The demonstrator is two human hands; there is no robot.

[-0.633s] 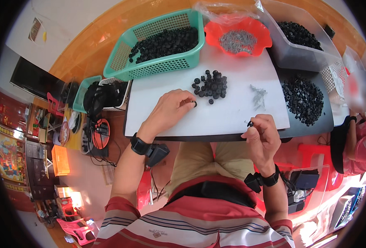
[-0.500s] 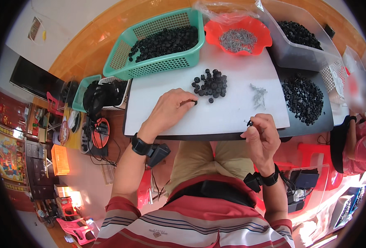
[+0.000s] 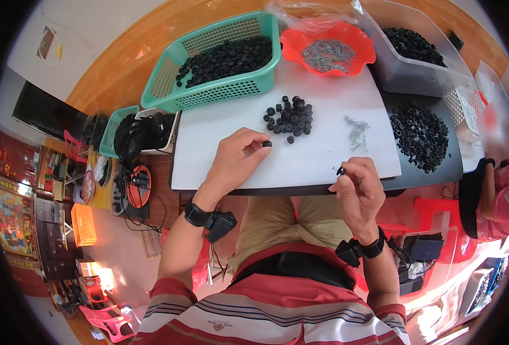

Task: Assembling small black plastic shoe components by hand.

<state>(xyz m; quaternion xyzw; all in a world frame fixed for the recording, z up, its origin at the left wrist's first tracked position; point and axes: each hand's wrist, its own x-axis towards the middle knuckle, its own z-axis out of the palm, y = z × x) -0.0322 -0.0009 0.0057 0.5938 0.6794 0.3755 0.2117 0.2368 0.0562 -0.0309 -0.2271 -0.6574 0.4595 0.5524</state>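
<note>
My left hand rests over the white sheet, thumb and fingertips closed on a small round black rubber piece. Above the sheet's near edge, my right hand pinches a small black part, with a thin silvery screw poking out of it. Between and beyond the hands lies a loose cluster of black rubber pieces. A little pile of silvery screws lies on the sheet beyond my right hand. The tips of the held parts are too small to make out fully.
At the back stand a green basket of black pieces, a red scalloped bowl of screws and a clear bin. Small black parts are heaped on the dark board at right. Another person's arm shows at far right.
My left hand has turned slightly, showing more of the black rubber piece. My right hand has shifted slightly left with its small black part. Both grips are unchanged.
</note>
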